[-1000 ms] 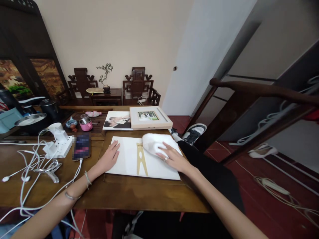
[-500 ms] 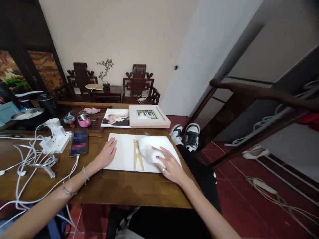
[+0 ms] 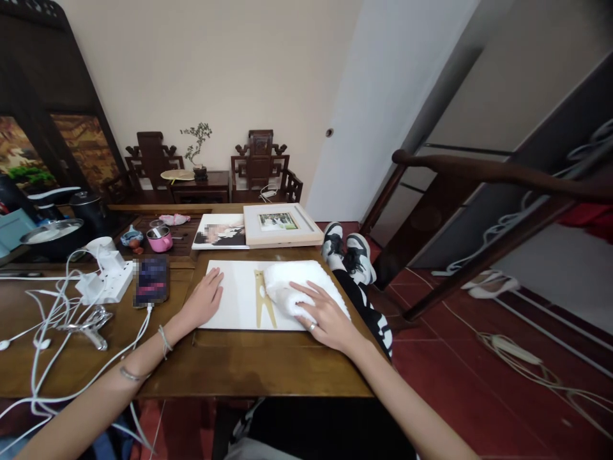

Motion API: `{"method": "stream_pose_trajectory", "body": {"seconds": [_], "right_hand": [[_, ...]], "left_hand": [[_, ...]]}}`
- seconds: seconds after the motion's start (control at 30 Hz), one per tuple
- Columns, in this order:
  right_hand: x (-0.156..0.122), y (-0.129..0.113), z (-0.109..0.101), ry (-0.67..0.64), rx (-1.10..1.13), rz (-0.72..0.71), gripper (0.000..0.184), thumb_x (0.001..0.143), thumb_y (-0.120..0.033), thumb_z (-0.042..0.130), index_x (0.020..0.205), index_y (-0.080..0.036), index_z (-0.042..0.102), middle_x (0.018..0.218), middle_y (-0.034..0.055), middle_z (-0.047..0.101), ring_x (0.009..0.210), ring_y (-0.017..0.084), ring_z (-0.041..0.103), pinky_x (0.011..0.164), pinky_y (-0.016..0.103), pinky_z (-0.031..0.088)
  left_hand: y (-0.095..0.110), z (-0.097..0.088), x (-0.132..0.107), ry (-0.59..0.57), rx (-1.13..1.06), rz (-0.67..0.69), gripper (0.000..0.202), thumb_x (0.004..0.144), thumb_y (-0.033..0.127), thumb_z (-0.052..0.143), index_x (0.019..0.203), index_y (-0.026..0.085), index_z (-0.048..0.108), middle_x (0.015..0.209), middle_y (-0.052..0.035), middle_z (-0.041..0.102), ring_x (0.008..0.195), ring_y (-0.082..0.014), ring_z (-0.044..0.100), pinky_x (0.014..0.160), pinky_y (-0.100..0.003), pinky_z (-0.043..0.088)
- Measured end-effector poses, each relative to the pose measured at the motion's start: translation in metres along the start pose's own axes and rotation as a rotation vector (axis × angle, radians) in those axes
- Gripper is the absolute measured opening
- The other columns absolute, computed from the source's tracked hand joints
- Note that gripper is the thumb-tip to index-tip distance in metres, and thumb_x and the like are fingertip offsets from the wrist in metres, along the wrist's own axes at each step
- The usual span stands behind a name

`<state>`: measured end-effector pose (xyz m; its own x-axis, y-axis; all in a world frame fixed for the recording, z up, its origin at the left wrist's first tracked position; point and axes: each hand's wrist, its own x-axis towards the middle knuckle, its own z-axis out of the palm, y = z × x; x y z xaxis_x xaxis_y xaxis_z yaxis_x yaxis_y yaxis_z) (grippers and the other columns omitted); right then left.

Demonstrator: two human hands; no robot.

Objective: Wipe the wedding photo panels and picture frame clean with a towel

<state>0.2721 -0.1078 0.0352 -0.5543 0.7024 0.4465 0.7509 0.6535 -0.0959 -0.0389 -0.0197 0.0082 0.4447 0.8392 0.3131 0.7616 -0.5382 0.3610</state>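
A white board (image 3: 234, 300) lies flat on the wooden table, with a tan, long-legged figure (image 3: 264, 297) at its middle. My left hand (image 3: 207, 297) rests on the board's left edge, fingers stretched out and holding nothing. On the right half of the board is a bunched, fluffy white cloth (image 3: 287, 281). My right hand (image 3: 324, 317), with a ring on one finger, grips the cloth near its lower edge and presses it against the board. The cloth hides the board's right part.
Behind the board lie a framed picture (image 3: 282, 235) and a photo panel (image 3: 220, 231). To the left are a phone (image 3: 151, 281), a power strip (image 3: 112, 281) with tangled white cables, and a pink cup (image 3: 159, 239). A wooden chair (image 3: 431, 204) stands at right.
The view has shifted slightly. Both hands and the cloth stay at nearly the same places on the board. The legs and shoes beside the table have changed position a little.
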Motion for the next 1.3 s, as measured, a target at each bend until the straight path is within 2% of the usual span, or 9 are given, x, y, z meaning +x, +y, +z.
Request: {"method": "stream_pose_trajectory", "body": {"seconds": [0.4, 0.57, 0.7, 0.83, 0.97, 1.03, 1.13, 1.3], "right_hand": [[-0.001, 0.000, 0.001, 0.013, 0.025, 0.009, 0.021, 0.088, -0.024, 0.046, 0.091, -0.017, 0.066, 0.125, 0.0160, 0.057, 0.125, 0.027, 0.044, 0.105, 0.054, 0.032], [-0.002, 0.003, 0.003, 0.035, 0.055, 0.018, 0.021, 0.087, -0.026, 0.047, 0.090, -0.019, 0.067, 0.125, 0.0146, 0.057, 0.125, 0.028, 0.044, 0.105, 0.055, 0.031], [0.000, 0.004, 0.003, 0.030, 0.061, 0.023, 0.020, 0.088, -0.026, 0.048, 0.088, -0.018, 0.066, 0.127, 0.0158, 0.056, 0.125, 0.027, 0.044, 0.106, 0.055, 0.030], [-0.011, -0.010, -0.005, -0.015, 0.088, 0.039, 0.020, 0.088, -0.024, 0.048, 0.090, -0.017, 0.066, 0.131, 0.0159, 0.052, 0.126, 0.028, 0.042, 0.106, 0.054, 0.031], [-0.031, -0.032, -0.022, -0.089, 0.153, 0.031, 0.018, 0.087, -0.025, 0.049, 0.083, -0.020, 0.066, 0.137, 0.0109, 0.046, 0.130, 0.028, 0.037, 0.106, 0.052, 0.033], [-0.036, -0.034, -0.027, -0.121, 0.174, 0.024, 0.018, 0.087, -0.027, 0.050, 0.081, -0.021, 0.065, 0.139, 0.0085, 0.045, 0.130, 0.028, 0.037, 0.106, 0.051, 0.034], [-0.026, -0.018, -0.024, -0.128, 0.164, 0.047, 0.020, 0.089, -0.030, 0.048, 0.092, -0.022, 0.066, 0.136, 0.0068, 0.049, 0.128, 0.028, 0.040, 0.104, 0.049, 0.036], [0.013, 0.030, 0.004, -0.075, 0.078, 0.172, 0.033, 0.091, -0.037, 0.043, 0.109, -0.019, 0.064, 0.125, 0.0113, 0.058, 0.123, 0.031, 0.045, 0.100, 0.048, 0.041]], "left_hand": [[0.003, -0.004, 0.000, -0.002, 0.048, 0.017, 0.046, 0.091, 0.030, 0.031, 0.128, 0.008, 0.046, 0.142, -0.0155, 0.039, 0.134, -0.0247, 0.032, 0.112, -0.043, 0.026], [0.001, -0.001, 0.001, 0.017, 0.028, 0.034, 0.044, 0.091, 0.030, 0.032, 0.129, 0.011, 0.046, 0.142, -0.0129, 0.039, 0.134, -0.0241, 0.032, 0.111, -0.044, 0.026], [0.000, 0.000, 0.002, -0.003, 0.005, 0.020, 0.046, 0.091, 0.030, 0.030, 0.129, 0.009, 0.044, 0.143, -0.0151, 0.037, 0.135, -0.0246, 0.030, 0.112, -0.045, 0.025], [-0.001, 0.002, 0.002, 0.004, -0.027, -0.005, 0.046, 0.092, 0.031, 0.030, 0.129, 0.009, 0.044, 0.143, -0.0161, 0.036, 0.135, -0.0247, 0.029, 0.111, -0.046, 0.025], [-0.003, 0.004, 0.001, 0.015, -0.049, -0.001, 0.044, 0.092, 0.031, 0.030, 0.129, 0.012, 0.044, 0.143, -0.0141, 0.037, 0.135, -0.0239, 0.029, 0.111, -0.047, 0.025], [-0.003, 0.004, 0.001, 0.008, -0.051, 0.004, 0.044, 0.092, 0.031, 0.030, 0.129, 0.012, 0.044, 0.144, -0.0140, 0.036, 0.135, -0.0239, 0.029, 0.111, -0.047, 0.025], [-0.003, 0.003, 0.001, -0.005, -0.047, 0.005, 0.044, 0.092, 0.032, 0.030, 0.130, 0.013, 0.043, 0.144, -0.0141, 0.035, 0.136, -0.0240, 0.028, 0.111, -0.047, 0.024], [-0.002, 0.001, 0.001, -0.034, -0.037, -0.002, 0.046, 0.092, 0.033, 0.028, 0.130, 0.010, 0.043, 0.144, -0.0158, 0.035, 0.136, -0.0240, 0.026, 0.112, -0.045, 0.023]]}}
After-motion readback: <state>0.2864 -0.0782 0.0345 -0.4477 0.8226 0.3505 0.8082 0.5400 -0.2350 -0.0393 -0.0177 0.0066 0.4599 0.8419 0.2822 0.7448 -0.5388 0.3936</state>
